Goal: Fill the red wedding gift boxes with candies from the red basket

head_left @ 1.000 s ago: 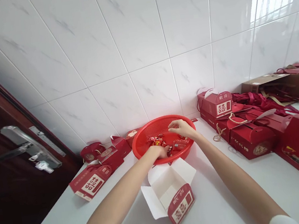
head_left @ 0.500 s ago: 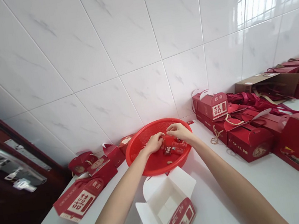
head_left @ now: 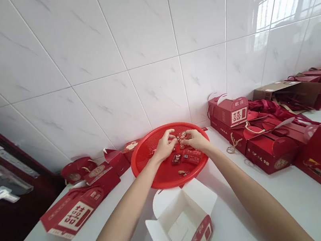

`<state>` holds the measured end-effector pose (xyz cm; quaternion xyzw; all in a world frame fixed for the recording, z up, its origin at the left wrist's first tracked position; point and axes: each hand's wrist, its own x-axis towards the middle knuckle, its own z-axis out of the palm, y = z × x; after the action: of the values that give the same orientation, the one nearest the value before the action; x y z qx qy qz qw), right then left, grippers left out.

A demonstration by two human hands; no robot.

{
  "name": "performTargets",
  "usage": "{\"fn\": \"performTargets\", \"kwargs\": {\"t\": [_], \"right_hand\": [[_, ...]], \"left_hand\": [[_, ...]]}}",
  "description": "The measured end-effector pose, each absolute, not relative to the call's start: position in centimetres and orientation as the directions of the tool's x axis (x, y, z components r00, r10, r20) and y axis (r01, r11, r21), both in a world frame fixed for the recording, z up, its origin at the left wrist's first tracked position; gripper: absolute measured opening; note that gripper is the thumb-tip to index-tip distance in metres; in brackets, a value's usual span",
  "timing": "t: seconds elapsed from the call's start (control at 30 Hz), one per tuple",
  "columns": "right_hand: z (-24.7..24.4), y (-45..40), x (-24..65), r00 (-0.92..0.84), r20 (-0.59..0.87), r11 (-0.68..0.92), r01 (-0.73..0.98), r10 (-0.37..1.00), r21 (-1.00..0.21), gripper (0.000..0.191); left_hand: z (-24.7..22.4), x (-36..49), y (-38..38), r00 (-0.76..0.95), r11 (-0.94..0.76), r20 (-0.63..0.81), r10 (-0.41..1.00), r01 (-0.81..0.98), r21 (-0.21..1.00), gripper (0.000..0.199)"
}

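Both hands reach into a red plastic basket (head_left: pixel 144 173) by the wall. My left hand (head_left: pixel 166 146) has its thumb and fingers curved near small wrapped candies. Opposite it, my right hand (head_left: pixel 196 140) pinches a small wrapped candy (head_left: pixel 182 136) whose wrapper has a light pattern. A dark red packet (head_left: pixel 176 159), a clear-red packet (head_left: pixel 193 156) and a small tan piece (head_left: pixel 183 172) lie on the basket floor. Between my forearms stands an open box (head_left: pixel 179 230), white inside with a red printed front, its flaps spread.
Closed red gift boxes (head_left: pixel 75 216) stand at the left, beside a dark door with keys (head_left: pixel 1 194). More red boxes (head_left: pixel 270 152) and an open cardboard carton (head_left: pixel 289 91) line the right side. A tiled wall (head_left: pixel 159 92) rises behind.
The view has shifted slightly. Patterned wrappers now show between my hands, and my right hand's fingers have come together on one. The packets in the basket look slightly rearranged.
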<state>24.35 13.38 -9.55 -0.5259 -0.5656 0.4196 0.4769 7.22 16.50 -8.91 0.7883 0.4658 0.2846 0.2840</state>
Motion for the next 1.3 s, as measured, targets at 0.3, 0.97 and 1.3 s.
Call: {"fn": "performTargets", "kwargs": {"t": [0.3, 0.97, 1.3], "right_hand": [[-8.9, 13.0, 24.1, 0.215, 0.119, 0.134, -0.055, 0.969, -0.989, 0.014], [-8.4, 12.9, 24.3, 0.206, 0.135, 0.175, -0.193, 0.969, -0.966, 0.021], [-8.5, 12.6, 24.0, 0.107, 0.142, 0.159, -0.169, 0.984, -0.973, 0.024]], "left_hand": [[-10.3, 7.7, 14.7, 0.691, -0.568, -0.197, 0.695, 0.696, 0.440, 0.083], [-9.5, 6.5, 17.4, 0.298, -0.303, 0.128, 0.946, 0.673, 0.674, 0.038], [-9.5, 6.2, 17.7, 0.297, -0.396, 0.284, 0.912, 0.453, 0.798, 0.055]]}}
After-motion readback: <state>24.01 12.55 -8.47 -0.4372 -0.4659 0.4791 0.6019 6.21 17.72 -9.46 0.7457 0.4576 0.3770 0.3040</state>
